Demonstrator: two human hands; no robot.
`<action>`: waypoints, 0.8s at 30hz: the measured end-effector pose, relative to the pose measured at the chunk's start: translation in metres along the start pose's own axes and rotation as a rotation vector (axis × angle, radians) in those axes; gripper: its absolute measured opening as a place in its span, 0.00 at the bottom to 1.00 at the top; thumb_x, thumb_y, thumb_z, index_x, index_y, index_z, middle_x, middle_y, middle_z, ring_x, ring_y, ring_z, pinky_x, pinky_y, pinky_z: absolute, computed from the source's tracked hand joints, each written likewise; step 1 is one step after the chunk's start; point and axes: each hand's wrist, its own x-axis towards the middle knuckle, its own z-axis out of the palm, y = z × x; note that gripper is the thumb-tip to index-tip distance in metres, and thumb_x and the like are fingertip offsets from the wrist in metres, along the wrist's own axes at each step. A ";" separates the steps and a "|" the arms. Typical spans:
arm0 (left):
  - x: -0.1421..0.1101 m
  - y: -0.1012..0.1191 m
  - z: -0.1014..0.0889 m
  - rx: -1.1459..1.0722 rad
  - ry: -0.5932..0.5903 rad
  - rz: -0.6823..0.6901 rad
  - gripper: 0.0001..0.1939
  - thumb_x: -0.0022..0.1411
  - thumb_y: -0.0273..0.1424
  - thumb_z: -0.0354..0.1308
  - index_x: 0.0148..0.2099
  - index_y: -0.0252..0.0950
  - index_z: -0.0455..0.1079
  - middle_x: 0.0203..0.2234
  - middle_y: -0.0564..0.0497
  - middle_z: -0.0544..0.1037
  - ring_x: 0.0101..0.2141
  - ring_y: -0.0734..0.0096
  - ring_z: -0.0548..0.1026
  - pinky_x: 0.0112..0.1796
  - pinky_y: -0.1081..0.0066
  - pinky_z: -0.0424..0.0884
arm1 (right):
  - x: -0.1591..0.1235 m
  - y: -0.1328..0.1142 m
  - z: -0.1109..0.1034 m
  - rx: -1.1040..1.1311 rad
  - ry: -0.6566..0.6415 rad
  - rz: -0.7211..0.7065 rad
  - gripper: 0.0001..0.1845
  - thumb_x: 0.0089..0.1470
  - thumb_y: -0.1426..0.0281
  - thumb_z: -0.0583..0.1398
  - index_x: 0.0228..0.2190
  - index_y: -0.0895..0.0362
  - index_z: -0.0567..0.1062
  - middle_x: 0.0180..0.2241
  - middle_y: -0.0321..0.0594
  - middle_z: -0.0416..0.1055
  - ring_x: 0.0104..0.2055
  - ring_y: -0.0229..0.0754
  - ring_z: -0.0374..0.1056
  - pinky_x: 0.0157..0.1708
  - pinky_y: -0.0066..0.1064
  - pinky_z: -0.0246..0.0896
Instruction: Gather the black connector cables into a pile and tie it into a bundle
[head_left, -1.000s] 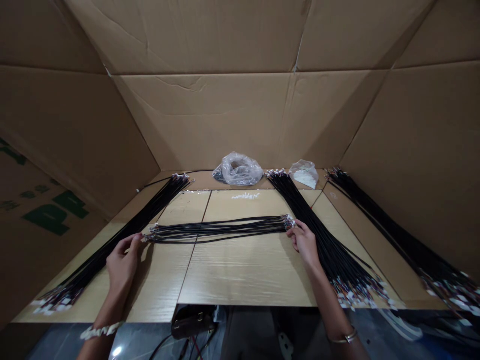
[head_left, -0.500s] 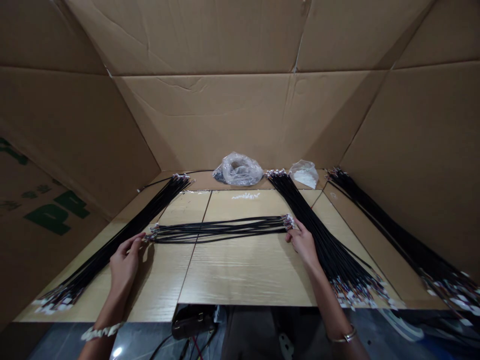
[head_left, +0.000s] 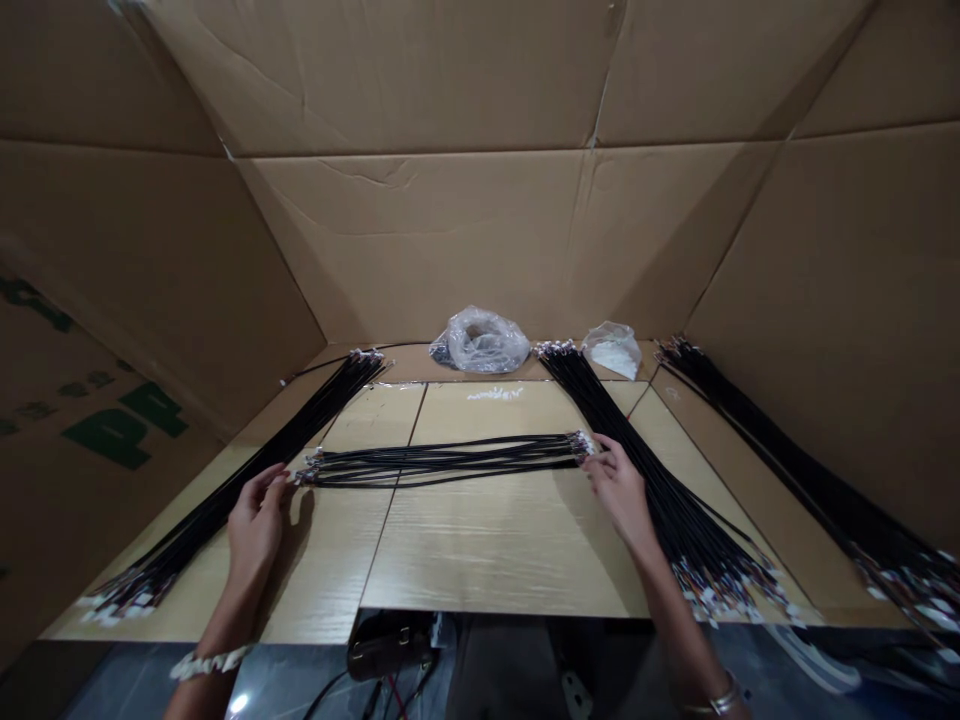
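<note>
A small bundle of black cables (head_left: 450,460) lies crosswise on the wooden table, with small white connectors at both ends. My left hand (head_left: 256,520) is closed, thumb and fingers pinching a cable end at the bundle's left side. At the right side, my right hand (head_left: 621,492) has its bent fingers closed on the connector ends, partly hiding them. Just beyond my right hand lies a thick stack of black cables (head_left: 622,440), running away from me. Another cable stack (head_left: 285,440) stretches past my left hand, its white connectors fanned out near the front edge.
Cardboard walls (head_left: 450,240) enclose the table (head_left: 495,550) at the back and both sides. Against the back wall sit a clear plastic bag (head_left: 486,340) and a smaller bag with white contents (head_left: 613,352). A third cable stack (head_left: 795,475) lies along the right wall. Below the front edge is a brown bag (head_left: 386,648).
My right hand has shifted slightly right and its fingers have changed position at the connectors. My left hand keeps its pinch. The whole view has moved a little.
</note>
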 end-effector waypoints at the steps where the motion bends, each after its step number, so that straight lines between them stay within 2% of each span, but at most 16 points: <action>1: 0.000 0.001 0.000 -0.009 -0.002 -0.005 0.19 0.54 0.41 0.54 0.45 0.37 0.70 0.44 0.40 0.77 0.49 0.51 0.75 0.54 0.55 0.69 | 0.004 -0.004 -0.007 -0.079 -0.017 -0.056 0.22 0.46 0.58 0.62 0.43 0.54 0.76 0.26 0.37 0.74 0.24 0.41 0.65 0.23 0.30 0.57; 5: -0.001 0.003 0.001 -0.039 0.002 -0.031 0.19 0.54 0.40 0.55 0.46 0.37 0.69 0.44 0.40 0.77 0.50 0.51 0.74 0.55 0.53 0.67 | 0.029 -0.019 -0.038 -0.615 -0.026 -0.204 0.15 0.52 0.65 0.59 0.42 0.54 0.77 0.32 0.42 0.76 0.31 0.45 0.69 0.31 0.34 0.59; 8: -0.002 0.004 0.001 -0.047 0.015 -0.052 0.17 0.54 0.40 0.55 0.45 0.39 0.69 0.42 0.43 0.77 0.48 0.53 0.75 0.53 0.55 0.70 | 0.045 -0.025 -0.049 -1.010 -0.055 -0.174 0.14 0.53 0.67 0.61 0.42 0.56 0.77 0.40 0.49 0.75 0.39 0.50 0.71 0.34 0.35 0.59; 10: -0.003 0.004 0.000 -0.029 0.025 -0.058 0.14 0.54 0.39 0.56 0.42 0.40 0.69 0.40 0.46 0.77 0.47 0.53 0.76 0.52 0.54 0.71 | 0.049 -0.027 -0.049 -1.156 -0.094 -0.141 0.16 0.55 0.66 0.61 0.45 0.58 0.76 0.43 0.52 0.73 0.41 0.52 0.72 0.33 0.36 0.59; 14: -0.003 0.006 -0.001 0.008 0.041 -0.053 0.11 0.52 0.38 0.57 0.38 0.42 0.68 0.36 0.50 0.78 0.45 0.50 0.76 0.48 0.52 0.74 | 0.048 -0.030 -0.042 -1.225 -0.103 -0.118 0.12 0.59 0.69 0.59 0.45 0.57 0.75 0.44 0.51 0.72 0.40 0.50 0.73 0.33 0.35 0.58; 17: -0.005 0.010 0.000 0.033 0.039 -0.061 0.11 0.52 0.38 0.56 0.38 0.42 0.68 0.36 0.52 0.77 0.46 0.50 0.76 0.49 0.52 0.74 | 0.044 -0.034 -0.039 -1.215 -0.101 -0.080 0.09 0.60 0.70 0.59 0.42 0.57 0.76 0.43 0.50 0.71 0.40 0.49 0.73 0.35 0.34 0.60; 24: -0.009 0.015 0.000 0.023 0.008 -0.087 0.14 0.56 0.36 0.55 0.44 0.38 0.67 0.40 0.48 0.76 0.50 0.53 0.74 0.54 0.53 0.68 | 0.037 -0.041 -0.037 -1.226 -0.058 0.009 0.15 0.64 0.68 0.53 0.50 0.58 0.73 0.48 0.54 0.68 0.45 0.50 0.74 0.40 0.34 0.63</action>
